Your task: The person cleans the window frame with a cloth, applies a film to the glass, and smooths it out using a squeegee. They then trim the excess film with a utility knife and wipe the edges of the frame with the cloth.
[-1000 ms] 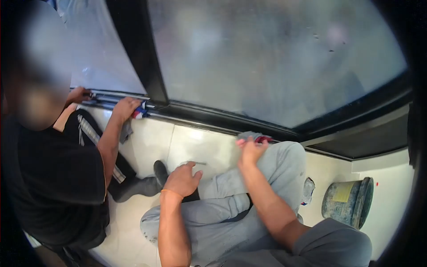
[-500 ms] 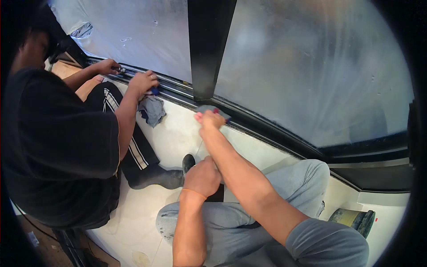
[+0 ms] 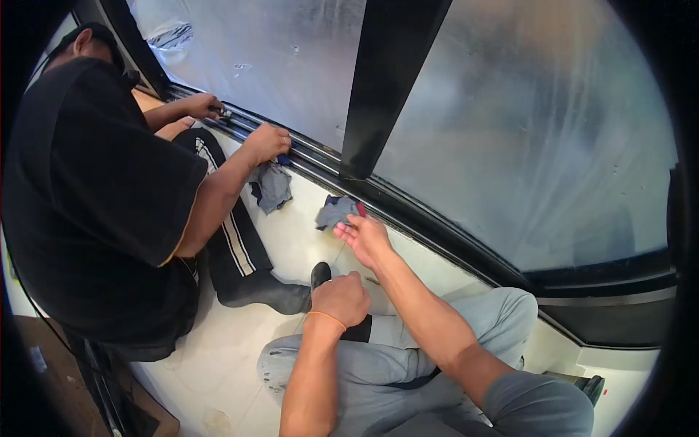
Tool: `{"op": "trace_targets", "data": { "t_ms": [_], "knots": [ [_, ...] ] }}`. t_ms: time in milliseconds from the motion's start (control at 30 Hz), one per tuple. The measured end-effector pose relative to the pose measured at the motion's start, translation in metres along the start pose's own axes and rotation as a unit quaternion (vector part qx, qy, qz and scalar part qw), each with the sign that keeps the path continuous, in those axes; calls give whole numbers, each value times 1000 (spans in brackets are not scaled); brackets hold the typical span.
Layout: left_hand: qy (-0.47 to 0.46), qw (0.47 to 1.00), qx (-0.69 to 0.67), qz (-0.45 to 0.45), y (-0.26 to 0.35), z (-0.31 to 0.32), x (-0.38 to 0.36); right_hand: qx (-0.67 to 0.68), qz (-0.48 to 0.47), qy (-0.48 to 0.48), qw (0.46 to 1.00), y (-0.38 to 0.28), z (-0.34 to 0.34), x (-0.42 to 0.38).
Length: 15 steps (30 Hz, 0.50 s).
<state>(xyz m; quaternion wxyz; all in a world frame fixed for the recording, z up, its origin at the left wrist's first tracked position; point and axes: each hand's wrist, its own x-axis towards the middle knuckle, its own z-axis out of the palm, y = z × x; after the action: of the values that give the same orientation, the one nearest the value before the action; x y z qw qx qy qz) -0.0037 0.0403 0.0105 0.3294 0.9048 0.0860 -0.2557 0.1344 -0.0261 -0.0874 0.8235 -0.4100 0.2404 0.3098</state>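
Observation:
A crumpled grey rag [image 3: 336, 212] with navy and red edges is at the fingertips of my right hand [image 3: 366, 239]. Its thumb and fingers pinch the cloth just off the black sliding-door track [image 3: 408, 211], above the pale floor. My left hand [image 3: 341, 299] is closed in a fist over my lap, near my bent leg. A thin, dark tip shows beside its knuckles, but what the fist holds is hidden.
To the left, a person in a black shirt [image 3: 109, 167] sits with both hands on the track; a second grey rag [image 3: 274, 188] hangs under the nearer hand. Filmed glass panels [image 3: 524, 131] and a black upright [image 3: 389, 87] rise behind. A round object [image 3: 582, 382] stands at lower right.
My right hand has drawn the rag back off the track toward me and turned its palm upward. My left hand stays closed. The view has shifted slightly.

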Motion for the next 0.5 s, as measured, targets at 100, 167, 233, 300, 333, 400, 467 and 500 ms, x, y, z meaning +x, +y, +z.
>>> {"op": "trace_targets", "data": {
  "t_ms": [100,167,233,300,333,400,467,500],
  "knots": [
    [-26,1000,4,5,5,0,0,70,-21,10,997,-20,8,44],
    [-24,1000,-2,-4,1,1,1,153,-38,-2,988,-42,41,58],
    [-6,1000,-20,-16,-2,4,2,202,-84,6,976,-57,89,8],
    [0,1000,-22,-7,-5,4,5,212,-144,-71,964,-76,120,-26],
    [-1,1000,-25,-7,-8,7,3,213,-178,-103,955,-88,134,-45],
    [-14,999,-28,-10,-10,9,2,153,-287,-159,932,-107,157,-73],
    [-11,999,-36,-1,-6,5,4,25,-468,-214,857,-131,175,-104],
    [-5,999,-41,5,-4,2,2,-23,-544,-190,817,-143,183,-116]
  ]
}}
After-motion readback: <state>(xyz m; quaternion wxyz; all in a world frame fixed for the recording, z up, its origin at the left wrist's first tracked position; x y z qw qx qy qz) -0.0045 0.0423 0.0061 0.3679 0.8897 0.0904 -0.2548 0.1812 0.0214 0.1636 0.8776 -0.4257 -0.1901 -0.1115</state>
